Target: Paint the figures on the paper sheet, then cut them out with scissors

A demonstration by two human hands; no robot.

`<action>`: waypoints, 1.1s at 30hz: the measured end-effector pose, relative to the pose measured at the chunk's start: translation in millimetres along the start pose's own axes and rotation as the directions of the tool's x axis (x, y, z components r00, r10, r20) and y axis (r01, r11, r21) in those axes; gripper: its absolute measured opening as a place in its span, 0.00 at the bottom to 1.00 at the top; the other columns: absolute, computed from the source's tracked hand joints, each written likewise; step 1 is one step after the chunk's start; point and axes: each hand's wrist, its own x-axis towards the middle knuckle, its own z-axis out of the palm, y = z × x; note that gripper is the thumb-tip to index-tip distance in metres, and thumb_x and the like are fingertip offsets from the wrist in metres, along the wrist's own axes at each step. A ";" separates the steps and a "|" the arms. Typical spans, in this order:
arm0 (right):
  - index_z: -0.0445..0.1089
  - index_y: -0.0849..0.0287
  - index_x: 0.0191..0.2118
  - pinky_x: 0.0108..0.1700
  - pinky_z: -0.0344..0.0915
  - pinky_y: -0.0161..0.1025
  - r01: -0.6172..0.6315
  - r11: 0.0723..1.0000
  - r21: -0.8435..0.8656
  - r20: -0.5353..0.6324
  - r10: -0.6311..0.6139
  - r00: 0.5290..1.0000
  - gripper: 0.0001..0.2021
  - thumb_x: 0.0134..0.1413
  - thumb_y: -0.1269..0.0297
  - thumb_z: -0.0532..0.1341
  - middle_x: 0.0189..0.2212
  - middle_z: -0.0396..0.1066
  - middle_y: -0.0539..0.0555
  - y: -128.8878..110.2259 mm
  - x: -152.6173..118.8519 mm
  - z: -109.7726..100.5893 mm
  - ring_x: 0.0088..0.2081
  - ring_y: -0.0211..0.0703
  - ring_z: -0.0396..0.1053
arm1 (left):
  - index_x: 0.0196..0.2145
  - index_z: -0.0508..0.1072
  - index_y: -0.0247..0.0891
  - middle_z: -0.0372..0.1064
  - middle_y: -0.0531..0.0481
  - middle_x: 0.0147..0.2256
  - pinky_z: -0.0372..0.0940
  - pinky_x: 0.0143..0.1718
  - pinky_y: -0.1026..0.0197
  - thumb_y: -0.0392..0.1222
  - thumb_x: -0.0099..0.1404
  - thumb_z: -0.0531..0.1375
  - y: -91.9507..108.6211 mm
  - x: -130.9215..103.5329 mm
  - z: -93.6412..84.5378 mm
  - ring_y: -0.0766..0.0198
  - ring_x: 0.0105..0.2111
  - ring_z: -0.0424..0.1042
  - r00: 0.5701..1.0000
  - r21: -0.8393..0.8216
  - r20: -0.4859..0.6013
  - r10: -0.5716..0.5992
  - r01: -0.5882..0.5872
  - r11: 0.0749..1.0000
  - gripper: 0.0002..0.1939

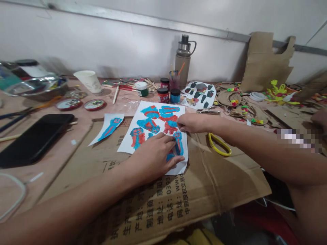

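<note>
On the cardboard [230,183], the left hand [158,153] lies spread over the painted sheet [143,115]; the right hand [190,123] curls at its edge, pinch unclear. Behind stand paint jars [163,95] and a cup [174,81] containing sticks.

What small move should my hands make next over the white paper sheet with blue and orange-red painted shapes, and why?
Perhaps lift the left hand from the white paper sheet: it covers some of the blue and orange-red painted shapes, and whether their paint is dry cannot be told.
</note>
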 end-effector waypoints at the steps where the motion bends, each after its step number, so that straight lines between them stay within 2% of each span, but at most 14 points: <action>1: 0.78 0.60 0.41 0.33 0.55 0.38 -0.001 1.000 -0.001 -0.005 0.001 1.000 0.07 0.68 0.72 0.61 0.38 0.80 0.56 0.3 -0.8 0.8 0.32 0.42 0.64 | 0.52 0.85 0.35 0.83 0.36 0.54 0.71 0.61 0.41 0.57 0.79 0.60 -0.3 0.0 0.5 0.40 0.57 0.77 1.000 -0.004 -0.007 0.003 -0.003 1.000 0.24; 4: 0.78 0.59 0.46 0.39 0.61 0.38 0.076 0.996 -0.052 -0.069 -0.080 0.994 0.10 0.72 0.74 0.58 0.44 0.80 0.57 5.8 -4.3 8.4 0.39 0.45 0.69 | 0.53 0.85 0.34 0.83 0.35 0.55 0.71 0.63 0.40 0.57 0.79 0.60 -1.1 0.0 2.0 0.40 0.58 0.77 1.000 -0.009 -0.020 -0.002 0.001 1.000 0.24; 6: 0.77 0.60 0.50 0.45 0.65 0.41 0.227 0.956 -0.186 -0.110 -0.250 0.962 0.14 0.76 0.75 0.54 0.48 0.80 0.59 13.0 -6.5 17.1 0.44 0.47 0.72 | 0.52 0.85 0.35 0.83 0.36 0.55 0.71 0.63 0.40 0.56 0.79 0.60 -1.6 -0.2 2.7 0.40 0.58 0.77 1.000 -0.013 -0.028 0.004 -0.004 1.000 0.23; 8: 0.76 0.61 0.52 0.48 0.67 0.43 0.352 0.869 -0.349 -0.089 -0.405 0.910 0.15 0.76 0.77 0.52 0.48 0.78 0.62 20.7 -7.4 26.3 0.46 0.49 0.73 | 0.52 0.85 0.37 0.83 0.37 0.55 0.71 0.63 0.41 0.55 0.78 0.60 -1.9 -0.4 3.0 0.42 0.57 0.78 0.999 -0.027 -0.042 0.010 -0.011 1.000 0.22; 10: 0.76 0.62 0.52 0.48 0.69 0.45 0.383 0.816 -0.434 -0.069 -0.454 0.889 0.15 0.76 0.77 0.51 0.47 0.77 0.63 26.4 -6.6 33.0 0.45 0.51 0.73 | 0.52 0.85 0.37 0.83 0.37 0.55 0.71 0.63 0.41 0.54 0.78 0.60 -2.0 -0.5 2.9 0.42 0.56 0.78 0.999 -0.037 -0.053 0.011 -0.013 0.999 0.21; 12: 0.75 0.62 0.53 0.48 0.69 0.46 0.379 0.806 -0.455 -0.070 -0.456 0.887 0.15 0.76 0.76 0.51 0.47 0.77 0.64 28.3 -4.9 34.6 0.45 0.53 0.73 | 0.53 0.85 0.36 0.83 0.36 0.56 0.71 0.63 0.41 0.54 0.78 0.60 -2.0 -0.5 2.5 0.41 0.57 0.78 0.999 -0.032 -0.046 0.009 -0.010 0.999 0.22; 15: 0.75 0.62 0.53 0.47 0.67 0.45 0.350 0.853 -0.388 -0.080 -0.410 0.909 0.16 0.76 0.76 0.51 0.48 0.77 0.64 25.0 -2.6 28.0 0.46 0.53 0.72 | 0.53 0.85 0.33 0.82 0.35 0.56 0.71 0.63 0.39 0.55 0.78 0.60 -2.2 -0.6 2.2 0.39 0.58 0.78 1.000 -0.010 -0.019 0.005 -0.006 1.000 0.24; 18: 0.77 0.60 0.48 0.43 0.63 0.41 0.211 0.968 -0.135 -0.108 -0.226 0.968 0.11 0.74 0.73 0.56 0.46 0.78 0.60 20.1 -1.2 18.9 0.43 0.49 0.69 | 0.53 0.85 0.33 0.82 0.35 0.56 0.72 0.62 0.40 0.55 0.78 0.60 -2.8 -0.9 2.7 0.39 0.58 0.78 1.000 0.002 -0.027 0.006 -0.006 1.000 0.23; 21: 0.77 0.60 0.39 0.38 0.58 0.39 0.079 0.996 0.030 -0.081 -0.077 0.994 0.07 0.70 0.71 0.60 0.38 0.77 0.55 17.7 -0.4 14.5 0.36 0.44 0.64 | 0.54 0.85 0.35 0.83 0.36 0.56 0.72 0.62 0.41 0.54 0.78 0.60 -2.9 -0.8 3.3 0.41 0.58 0.78 0.999 0.017 -0.033 0.019 -0.019 1.000 0.22; 25: 0.77 0.60 0.37 0.34 0.53 0.39 0.008 0.998 0.054 -0.050 -0.006 0.999 0.07 0.66 0.73 0.61 0.33 0.75 0.53 13.7 -2.2 9.7 0.31 0.41 0.59 | 0.52 0.85 0.36 0.83 0.38 0.55 0.71 0.62 0.43 0.55 0.79 0.60 -1.8 -0.4 2.9 0.42 0.57 0.78 0.999 0.044 -0.023 0.032 -0.031 0.999 0.21; 33: 0.78 0.62 0.38 0.32 0.54 0.39 -0.083 0.990 0.118 0.024 0.081 0.996 0.05 0.63 0.72 0.63 0.32 0.75 0.54 2.8 -5.0 -6.7 0.28 0.40 0.59 | 0.50 0.85 0.34 0.83 0.37 0.54 0.71 0.62 0.43 0.56 0.79 0.60 -1.1 -0.5 2.0 0.42 0.56 0.78 0.999 0.042 -0.010 0.038 -0.037 0.998 0.23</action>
